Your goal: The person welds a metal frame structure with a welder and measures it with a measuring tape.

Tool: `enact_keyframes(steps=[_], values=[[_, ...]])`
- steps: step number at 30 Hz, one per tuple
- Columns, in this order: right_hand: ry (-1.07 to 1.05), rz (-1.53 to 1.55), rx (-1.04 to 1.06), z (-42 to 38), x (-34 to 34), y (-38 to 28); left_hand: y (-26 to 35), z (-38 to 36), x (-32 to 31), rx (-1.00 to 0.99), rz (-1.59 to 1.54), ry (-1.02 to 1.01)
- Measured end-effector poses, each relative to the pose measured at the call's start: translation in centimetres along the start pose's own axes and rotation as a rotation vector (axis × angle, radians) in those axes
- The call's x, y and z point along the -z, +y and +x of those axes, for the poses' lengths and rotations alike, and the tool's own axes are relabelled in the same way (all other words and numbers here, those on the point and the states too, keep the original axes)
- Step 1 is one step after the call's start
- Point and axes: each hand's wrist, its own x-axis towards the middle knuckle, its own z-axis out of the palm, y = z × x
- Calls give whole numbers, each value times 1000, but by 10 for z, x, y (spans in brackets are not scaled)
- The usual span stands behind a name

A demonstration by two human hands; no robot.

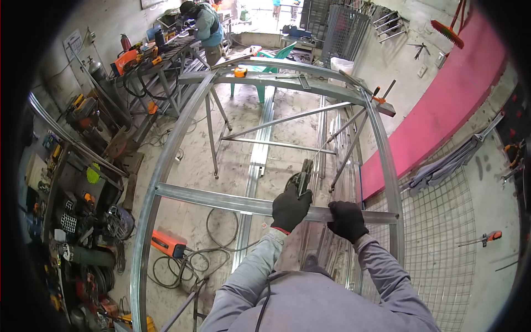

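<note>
My left hand (291, 208), in a black glove, is closed round a dark hand tool (302, 178) just above the metal crossbar (232, 200). The tool has a rounded side and a blocky far end; its exact kind is hard to make out. My right hand (347, 221), also gloved in black, is wrapped over the same crossbar, to the right of the left hand. This square tube joins the two side rails of a large metal frame (182, 119). The frame's far end rests on a cross beam (326, 88). The fingertips of both hands are partly hidden.
An orange clamp (378, 97) and a yellow tape measure (240, 72) are at the frame's far end. Cables (207, 260) and an orange machine (168, 243) lie on the floor at left. Another person (207, 30) stands at a workbench. A pink panel (437, 99) leans at right.
</note>
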Motion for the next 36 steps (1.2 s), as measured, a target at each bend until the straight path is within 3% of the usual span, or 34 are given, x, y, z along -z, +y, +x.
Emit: enact_keyframes(steps=[6,9,10,12,13,17,19,20,22,23,25,26,27,28,30,31,32,33,36], values=[[31,4,-1,0,-4,-1,-3,0,0,28,13,-26],[53,35,38,-3,-11,2,-3,-3,-2,-52,-47,53],[82,50,34,-2,-13,2,-8,0,-8,9,-39,6],[141,91,75,-3,-20,5,0,-6,4,-90,-98,39],[136,77,60,-4,-17,0,0,-5,5,-6,-74,-15],[36,73,36,-5,-19,-1,-17,-9,2,-33,-109,4],[22,51,28,-2,-11,-6,-5,-26,36,-100,-540,47],[17,50,49,0,-6,-10,-8,-33,50,-94,-542,67],[129,60,107,-1,1,-21,-22,-54,77,55,-806,114],[171,51,127,-2,-1,-20,-53,-61,78,-78,-970,236],[137,57,72,-5,-18,-5,-84,-95,143,-20,-773,467],[111,53,15,-7,-25,1,-140,-106,162,-58,-331,673],[120,39,15,-5,-26,0,-116,-122,218,38,-595,783],[113,47,17,-5,-26,-1,-141,-137,252,-131,-37,1019],[144,51,5,-6,-26,-2,-136,-159,328,203,-607,1242],[163,35,30,-6,-30,2,-152,-170,368,279,-535,1285],[157,38,37,-7,-32,2,-174,-174,399,128,-610,1317],[162,32,36,-7,-32,2,-204,-180,436,213,-782,1313],[203,33,61,-6,-37,7,-325,-201,508,444,-722,1197]])
